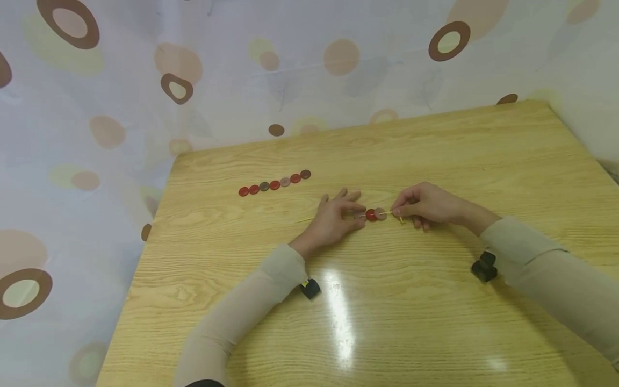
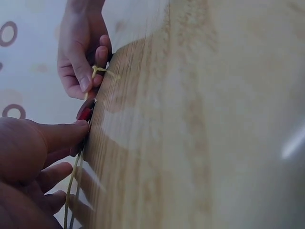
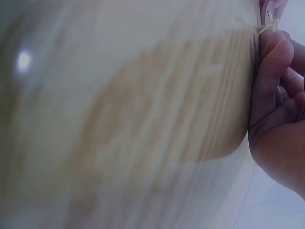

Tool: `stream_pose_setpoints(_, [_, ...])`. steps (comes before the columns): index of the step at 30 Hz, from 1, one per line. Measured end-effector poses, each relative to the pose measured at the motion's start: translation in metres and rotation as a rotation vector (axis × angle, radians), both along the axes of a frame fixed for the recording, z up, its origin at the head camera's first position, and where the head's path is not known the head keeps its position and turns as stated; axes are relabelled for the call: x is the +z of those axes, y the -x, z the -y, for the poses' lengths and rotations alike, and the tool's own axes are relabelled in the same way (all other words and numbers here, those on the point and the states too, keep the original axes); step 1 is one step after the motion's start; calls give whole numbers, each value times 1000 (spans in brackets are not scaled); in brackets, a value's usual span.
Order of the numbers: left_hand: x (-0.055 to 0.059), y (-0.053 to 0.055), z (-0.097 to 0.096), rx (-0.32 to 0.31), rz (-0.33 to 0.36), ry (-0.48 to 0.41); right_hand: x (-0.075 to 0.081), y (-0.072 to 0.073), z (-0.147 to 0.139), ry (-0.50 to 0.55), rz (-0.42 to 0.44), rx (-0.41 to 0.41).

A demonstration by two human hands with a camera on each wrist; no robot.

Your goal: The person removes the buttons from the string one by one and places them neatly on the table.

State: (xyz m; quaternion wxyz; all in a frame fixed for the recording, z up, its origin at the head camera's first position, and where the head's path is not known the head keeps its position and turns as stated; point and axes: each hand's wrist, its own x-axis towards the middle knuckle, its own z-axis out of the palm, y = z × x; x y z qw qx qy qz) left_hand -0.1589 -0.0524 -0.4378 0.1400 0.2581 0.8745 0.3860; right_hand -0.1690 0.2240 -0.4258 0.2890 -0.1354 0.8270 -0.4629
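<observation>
A yellow string (image 1: 303,220) runs through a few round buttons close over the wooden table. On it show a red button (image 1: 371,215) and a pale pink button (image 1: 380,214), overlapping each other. My left hand (image 1: 335,217) pinches a button on the string between thumb and fingertips, just left of the red one; that button is mostly hidden. In the left wrist view, two strands of string (image 2: 71,186) trail back under this hand. My right hand (image 1: 425,205) pinches the string right of the buttons, beside its knotted end (image 1: 401,220).
Farther back on the left, several buttons (image 1: 274,185) in red, dark grey, pink and brown lie in a slanting row. The wooden table (image 1: 411,322) reaches back to a patterned curtain (image 1: 309,64). Dark wrist cameras sit below both sleeves.
</observation>
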Motion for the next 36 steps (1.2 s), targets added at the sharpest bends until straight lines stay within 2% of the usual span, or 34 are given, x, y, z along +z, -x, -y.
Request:
stream_pose_setpoints(12, [1,3,-3,35,-55,-2,2,-1,0,-9,-8,-2])
stream_pose_setpoints(19, [5,0,-4,75,-16,-44,2,-2,1,-1,-9,-2])
stream_pose_setpoints(27, [8,-1,-3,110,-3,-63,3,-2,1,-6,-3,-14])
stream_pose_setpoints(32, [7,-2,-2,118,-12,-68,3,-2,1,-8,-5,-10])
stream_pose_setpoints(36, [5,-2,-1,99,-30,-95,3,-2,1,-10,-3,-8])
